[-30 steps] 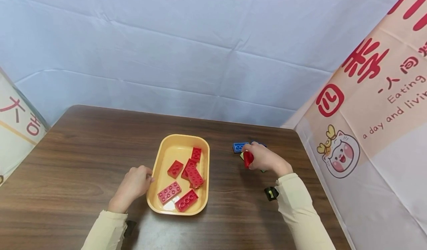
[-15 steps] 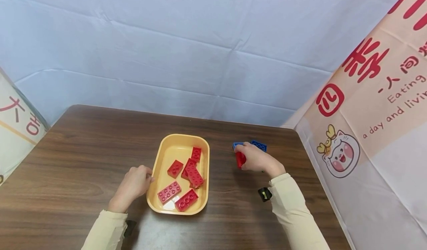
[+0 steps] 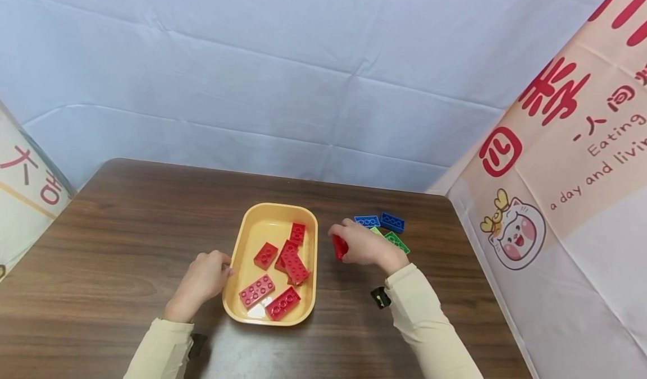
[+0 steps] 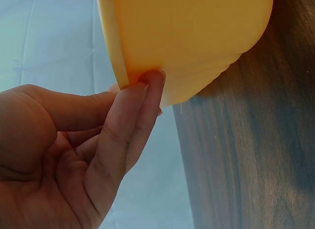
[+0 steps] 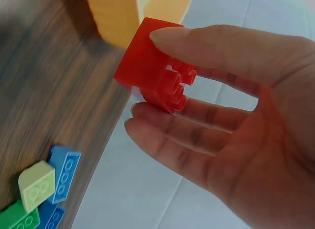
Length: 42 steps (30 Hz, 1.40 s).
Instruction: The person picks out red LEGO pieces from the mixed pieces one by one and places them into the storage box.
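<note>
My left hand (image 3: 200,281) pinches the left rim of a yellow plastic tray (image 3: 315,250); in the left wrist view the thumb and fingertips close on the tray's edge. Several red toy bricks lie inside, among them a pinkish-red brick (image 3: 256,292) with its studs up and an overturned red brick (image 3: 283,304). Just right of the tray, my right hand (image 3: 365,245) holds a red brick (image 5: 145,56) between thumb and fingers. Seen from the right wrist, the studs of this brick face the palm. It is held outside the tray's right rim.
Beyond my right hand lie two blue bricks (image 3: 392,222), a green brick (image 3: 397,242) and a pale green brick (image 5: 38,185), close together on the brown wooden table (image 3: 126,227). A pale cloth (image 3: 283,87) hangs behind the table, with a printed cloth (image 3: 561,160) on the right.
My right hand has moved left with the red brick, from beside the blue and green bricks toward the tray, uncovering those bricks. My left hand and the tray have stayed put.
</note>
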Tool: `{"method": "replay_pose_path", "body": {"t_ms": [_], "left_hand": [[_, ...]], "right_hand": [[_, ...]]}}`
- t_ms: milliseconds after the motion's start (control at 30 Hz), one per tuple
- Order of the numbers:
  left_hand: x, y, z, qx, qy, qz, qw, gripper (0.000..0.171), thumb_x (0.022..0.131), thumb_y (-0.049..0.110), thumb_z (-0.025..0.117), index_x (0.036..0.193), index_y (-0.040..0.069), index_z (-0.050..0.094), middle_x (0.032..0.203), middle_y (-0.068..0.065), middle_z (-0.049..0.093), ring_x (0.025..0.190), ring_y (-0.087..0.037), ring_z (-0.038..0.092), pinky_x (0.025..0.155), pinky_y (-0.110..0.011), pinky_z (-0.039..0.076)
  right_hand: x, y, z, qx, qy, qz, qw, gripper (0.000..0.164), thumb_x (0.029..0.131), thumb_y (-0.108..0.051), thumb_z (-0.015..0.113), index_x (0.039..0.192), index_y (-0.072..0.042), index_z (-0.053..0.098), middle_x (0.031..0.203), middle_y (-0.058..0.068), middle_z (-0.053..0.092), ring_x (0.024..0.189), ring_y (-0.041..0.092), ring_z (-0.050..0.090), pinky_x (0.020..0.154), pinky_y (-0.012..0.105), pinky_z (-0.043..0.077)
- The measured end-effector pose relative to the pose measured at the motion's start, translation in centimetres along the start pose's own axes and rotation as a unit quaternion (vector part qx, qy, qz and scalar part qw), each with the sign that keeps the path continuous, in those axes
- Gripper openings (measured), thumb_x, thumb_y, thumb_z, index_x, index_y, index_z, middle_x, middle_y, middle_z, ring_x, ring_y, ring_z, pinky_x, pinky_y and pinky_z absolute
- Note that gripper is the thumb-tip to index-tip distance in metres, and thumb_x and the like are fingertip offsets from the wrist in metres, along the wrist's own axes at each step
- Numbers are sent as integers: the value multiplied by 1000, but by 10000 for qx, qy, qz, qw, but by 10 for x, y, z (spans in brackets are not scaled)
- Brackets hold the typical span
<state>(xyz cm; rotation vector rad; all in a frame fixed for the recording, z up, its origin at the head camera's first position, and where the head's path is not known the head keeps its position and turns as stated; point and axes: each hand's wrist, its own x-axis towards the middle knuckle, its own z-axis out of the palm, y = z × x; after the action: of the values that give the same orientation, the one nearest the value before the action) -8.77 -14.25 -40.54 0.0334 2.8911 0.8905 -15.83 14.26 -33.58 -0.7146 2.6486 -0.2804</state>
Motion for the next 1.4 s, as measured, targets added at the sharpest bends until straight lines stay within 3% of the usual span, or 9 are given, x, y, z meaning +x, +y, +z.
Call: {"method": "replay_pose_path", "body": {"t_ms": [267,633,1033,1400], "left_hand": [[0,0,0,27,38,33,10000,11,78,5,62,85,-2,66,71,-12,60,59,-20,49,54,-37,45],[1,-1,0,49,32,64,10000,10,78,5,62,84,-2,67,68,-10,59,58,-20,48,53,-36,44],[1,-2,1,49,48,73,9999,10,78,6,62,83,-1,67,68,-10,59,58,-20,48,53,-37,44],[1,-2,2,16,-25,-27,10000,12,79,6,62,86,-2,67,70,-11,60,59,-21,49,53,-37,45]], "right_hand": [[7,-22,8,-238,-128,-365,9990,51,68,-11,74,115,-11,55,95,6,51,84,18,49,74,34,51],[13,-43,20,-281,-419,-657,9966,48,73,-15,72,117,-10,55,111,10,51,95,21,50,85,38,47],[16,-51,29,-434,-621,-574,9955,52,71,-17,74,119,-12,55,102,7,52,85,15,50,78,31,50],[15,-48,29,-255,-624,-393,9970,57,71,-19,73,124,-15,52,110,9,52,86,17,50,79,35,50]]}}
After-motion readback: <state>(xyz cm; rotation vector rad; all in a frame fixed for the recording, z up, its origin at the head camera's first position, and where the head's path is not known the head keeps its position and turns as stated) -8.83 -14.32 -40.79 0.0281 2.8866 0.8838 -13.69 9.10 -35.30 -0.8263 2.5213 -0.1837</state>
